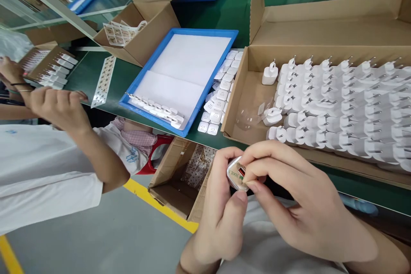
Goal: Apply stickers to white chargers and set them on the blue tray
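Note:
My left hand [221, 212] is closed around a small white USB charger [230, 178], its port end tilted up toward me. A brown adhesive sticker [235, 172] with green print covers that end around the dark port slot. My right hand [298, 201] pinches at the sticker's right edge with thumb and fingertips. The charger's far side is hidden by my fingers. Just beyond my hands, a long cardboard box [236, 94] holds many white plug chargers [324, 102] in rows, prongs up. White charger caps [220, 105] lie between this box and a blue-framed tray [205, 111].
Several white pieces [157, 109] line the tray's near end. A strip of stickers [104, 81] lies left of it, near an open carton [150, 25] with sticker sheets. Below the table edge stands a scrap carton [173, 175]. A co-worker's arm [93, 150] reaches in at left.

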Available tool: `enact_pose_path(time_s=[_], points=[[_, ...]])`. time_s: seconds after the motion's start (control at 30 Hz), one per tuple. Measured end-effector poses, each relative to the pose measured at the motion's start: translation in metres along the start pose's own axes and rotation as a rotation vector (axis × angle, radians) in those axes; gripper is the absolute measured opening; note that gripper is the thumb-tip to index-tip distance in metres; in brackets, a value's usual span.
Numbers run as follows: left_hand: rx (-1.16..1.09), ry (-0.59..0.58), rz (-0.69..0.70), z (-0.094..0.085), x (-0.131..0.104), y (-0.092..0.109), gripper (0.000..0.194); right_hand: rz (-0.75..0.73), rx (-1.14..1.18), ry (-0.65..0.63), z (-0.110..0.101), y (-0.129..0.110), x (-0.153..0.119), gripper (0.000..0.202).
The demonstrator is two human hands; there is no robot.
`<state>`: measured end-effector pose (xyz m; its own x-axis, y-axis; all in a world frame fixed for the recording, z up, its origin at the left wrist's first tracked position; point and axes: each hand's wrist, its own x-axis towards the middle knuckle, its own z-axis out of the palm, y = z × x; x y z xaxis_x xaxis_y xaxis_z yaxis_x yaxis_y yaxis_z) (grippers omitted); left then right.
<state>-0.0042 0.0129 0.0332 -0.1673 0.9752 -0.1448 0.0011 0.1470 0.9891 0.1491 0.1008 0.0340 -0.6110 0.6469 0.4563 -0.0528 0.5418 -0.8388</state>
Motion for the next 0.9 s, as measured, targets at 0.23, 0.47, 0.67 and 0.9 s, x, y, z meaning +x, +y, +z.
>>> enact_pose_path(time_s=[0.23,0.47,0.67,0.9], points=[[-0.045,-0.040,0.057,0.0014,-0.0010,-0.0027,0.030,0.038,0.010,0.035,-0.0016,-0.0015,0.0018,0.019],[-0.106,-0.075,0.107,0.0048,0.0010,-0.0034,0.029,0.057,0.029,0.005,-0.0047,-0.0018,-0.0006,0.019],[-0.091,-0.068,0.141,0.0041,-0.0009,-0.0055,0.027,0.072,0.035,0.012,-0.0013,-0.0026,-0.0022,0.018],[-0.122,-0.100,0.220,0.0036,0.0004,-0.0075,0.032,0.186,0.214,0.070,-0.0057,-0.0007,-0.0007,0.021]])
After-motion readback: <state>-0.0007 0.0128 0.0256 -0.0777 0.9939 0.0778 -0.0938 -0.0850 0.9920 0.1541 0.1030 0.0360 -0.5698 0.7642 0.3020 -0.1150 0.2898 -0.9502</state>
